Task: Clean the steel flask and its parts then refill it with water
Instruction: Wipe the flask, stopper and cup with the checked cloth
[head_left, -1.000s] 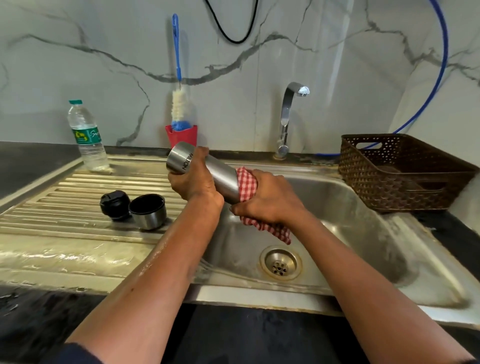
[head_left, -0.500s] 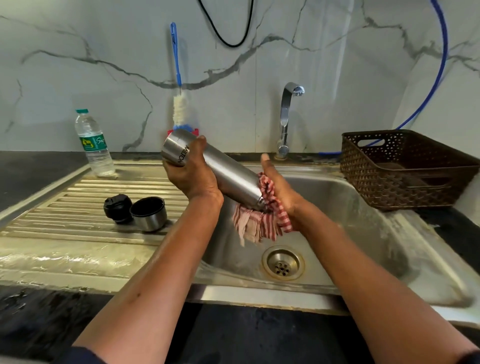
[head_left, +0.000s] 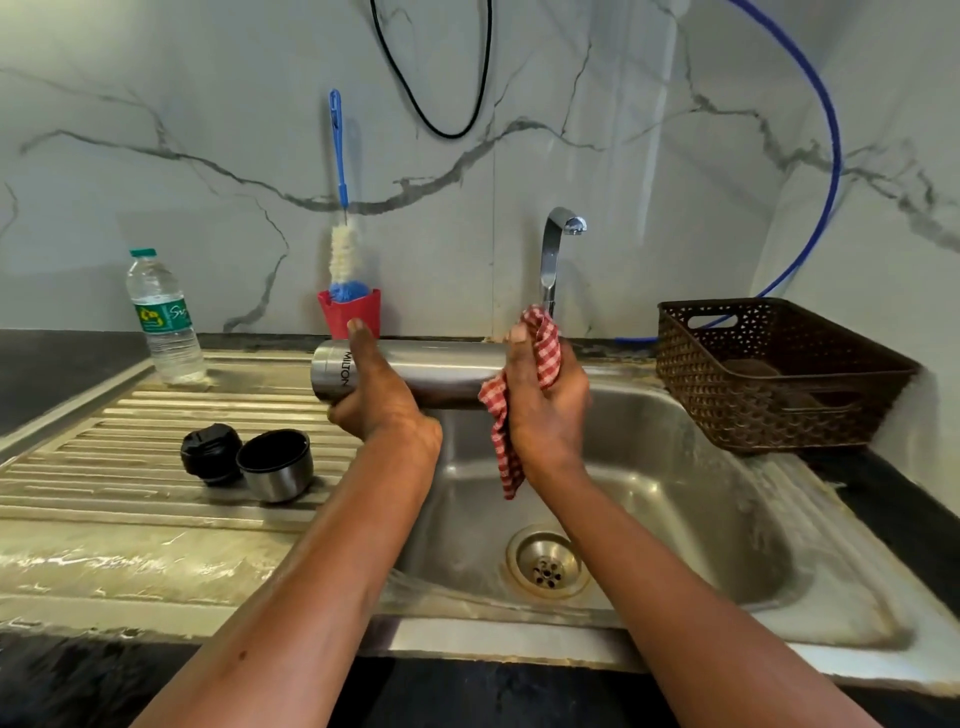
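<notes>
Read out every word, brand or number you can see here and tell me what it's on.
"MILTON": on the steel flask, beside the left hand gripping it; the right hand holds a checked cloth at its other end.
Green label on the water bottle: script that seems to start with "S", too blurred to read.
No other text shows.

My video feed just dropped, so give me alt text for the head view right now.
The left hand holds the steel flask roughly level at the sink, while the right hand grips a red checked cloth round its end. A black stopper and steel cup sit side by side on the drainboard.
</notes>
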